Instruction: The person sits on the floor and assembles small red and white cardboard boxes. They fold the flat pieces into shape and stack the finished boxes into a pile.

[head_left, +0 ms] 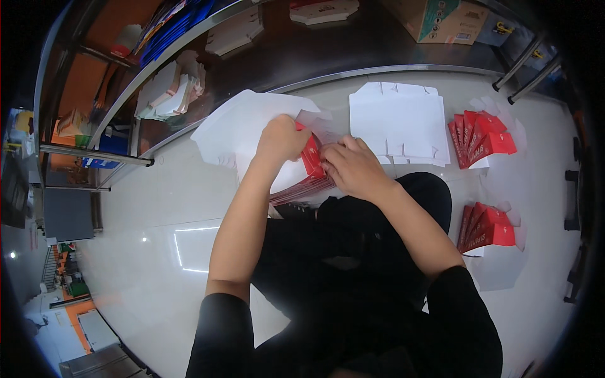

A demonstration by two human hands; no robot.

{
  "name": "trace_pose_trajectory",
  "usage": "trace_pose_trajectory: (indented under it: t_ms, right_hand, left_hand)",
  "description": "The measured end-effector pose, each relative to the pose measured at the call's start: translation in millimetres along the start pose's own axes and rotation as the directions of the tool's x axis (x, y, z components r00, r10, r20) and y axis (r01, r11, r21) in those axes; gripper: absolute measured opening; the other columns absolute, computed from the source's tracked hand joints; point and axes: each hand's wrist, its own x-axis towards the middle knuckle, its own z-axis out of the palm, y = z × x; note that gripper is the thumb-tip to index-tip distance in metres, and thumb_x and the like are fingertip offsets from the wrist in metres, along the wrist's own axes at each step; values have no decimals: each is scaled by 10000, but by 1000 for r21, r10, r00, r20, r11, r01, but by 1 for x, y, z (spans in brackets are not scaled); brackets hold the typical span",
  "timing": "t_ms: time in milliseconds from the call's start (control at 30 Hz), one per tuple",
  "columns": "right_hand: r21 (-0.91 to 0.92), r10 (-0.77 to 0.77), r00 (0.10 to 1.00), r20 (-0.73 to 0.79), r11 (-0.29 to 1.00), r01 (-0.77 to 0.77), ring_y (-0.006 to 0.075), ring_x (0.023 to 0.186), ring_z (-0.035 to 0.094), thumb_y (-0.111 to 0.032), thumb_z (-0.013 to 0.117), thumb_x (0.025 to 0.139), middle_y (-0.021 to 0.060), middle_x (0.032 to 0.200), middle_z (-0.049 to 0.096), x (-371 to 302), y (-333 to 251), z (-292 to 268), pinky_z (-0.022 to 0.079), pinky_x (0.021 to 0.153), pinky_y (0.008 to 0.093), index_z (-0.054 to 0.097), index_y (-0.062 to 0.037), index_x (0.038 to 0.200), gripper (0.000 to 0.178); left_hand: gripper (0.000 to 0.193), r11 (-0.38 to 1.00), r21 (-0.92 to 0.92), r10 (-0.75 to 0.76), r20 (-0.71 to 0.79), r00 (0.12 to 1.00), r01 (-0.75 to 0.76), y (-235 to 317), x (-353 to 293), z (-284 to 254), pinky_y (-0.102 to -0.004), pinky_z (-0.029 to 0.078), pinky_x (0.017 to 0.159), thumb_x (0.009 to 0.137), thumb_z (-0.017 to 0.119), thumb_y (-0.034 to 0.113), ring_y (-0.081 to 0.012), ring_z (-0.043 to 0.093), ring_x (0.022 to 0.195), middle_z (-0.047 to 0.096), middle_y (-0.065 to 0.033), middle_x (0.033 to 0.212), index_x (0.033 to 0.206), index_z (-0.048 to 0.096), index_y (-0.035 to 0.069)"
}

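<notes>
Close in front of me, a red paper carton (311, 157) with white lettering is between my hands, above a stack of layered red and white card (301, 190). My left hand (285, 138) is closed, its fingers pinching the upper left edge of the carton. From the right, my right hand (358, 167) curls its fingers against the other side of the carton; its fingertips are partly hidden. Large white card sheets (242, 126) lie under and beyond my left hand.
A stack of white die-cut card sheets (397, 123) lies on the tiled floor right of my hands. Two groups of red folded cartons (484, 135) stand farther right. A metal shelf (302, 82) holding cardboard runs along the far side. My bent knee (425, 189) is close to my right hand.
</notes>
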Motion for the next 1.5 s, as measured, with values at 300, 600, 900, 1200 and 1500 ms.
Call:
trace_pose_trajectory:
  t_ms: [300, 600, 900, 1200, 1500]
  right_hand:
    - [-23, -32, 999, 16, 999, 32, 247, 1008, 529, -212, 655, 906, -20, 1089, 657, -7, 11, -1, 397, 869, 382, 704, -116, 1031, 165]
    - [47, -104, 994, -37, 993, 106, 241, 1066, 539, -180, 709, 834, -1, 1094, 627, -10, 18, -2, 393, 886, 390, 731, -138, 930, 106]
    - [26, -226, 974, 8, 974, 226, 188, 1049, 581, -112, 727, 783, 5, 1069, 616, -9, 28, -2, 397, 875, 358, 755, -133, 888, 110]
    - [172, -77, 995, -57, 981, 86, 284, 1155, 576, -158, 723, 859, 93, 1201, 626, -14, 21, -4, 418, 994, 431, 683, -135, 1192, 337]
    - [297, 35, 978, 205, 950, -97, 351, 1226, 581, -242, 735, 888, 216, 1356, 558, -2, 0, 11, 460, 1045, 451, 528, -82, 1420, 593]
  left_hand:
    - [276, 998, -39, -44, 129, 991, 50, 18, 4, -5, -327, 593, 593, 835, 595, 162, -263, 721, 561, 691, -194, 638, 746, 702, -76]
    - [236, 994, 73, -85, 132, 988, 75, 22, 15, 0, -327, 602, 603, 836, 600, 132, -265, 726, 573, 704, -200, 669, 786, 720, -66]
    - [228, 931, 364, 62, -130, 990, -10, 8, 23, 40, -405, 597, 792, 845, 661, 201, -336, 747, 887, 737, -234, 908, 868, 748, -8]
    - [517, 988, 98, -99, -168, 981, 117, -7, -33, -1, -424, 550, 703, 886, 696, 517, -384, 709, 837, 724, -238, 922, 844, 749, 4]
    - [482, 959, -283, -172, -544, 821, 13, -114, -93, 31, -369, 524, 661, 1006, 590, 354, -234, 639, 589, 722, -204, 798, 1383, 600, 54]
